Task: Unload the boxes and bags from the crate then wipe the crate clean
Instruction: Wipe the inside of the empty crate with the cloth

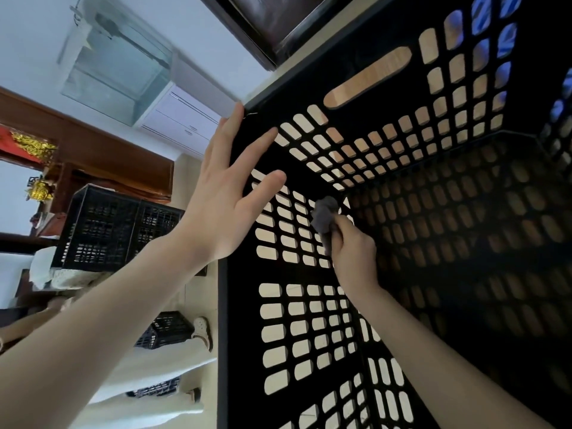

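A large black perforated crate point(365, 144) fills the right of the view, tipped so I look into its open mouth; I see nothing lying inside it. My left hand point(229, 193) rests with straight, spread fingers over the crate's near rim and side wall. My right hand point(353, 249) is inside the crate and grips a crumpled grey cloth point(323, 215), which it presses against the inner side wall close to the bottom corner.
The view is rotated. Two more black crates point(105, 230) stand stacked at the left, with smaller black baskets point(167, 329) near a person's foot point(202, 331). A glass tank point(117, 66) and a white cabinet point(185, 116) sit further off.
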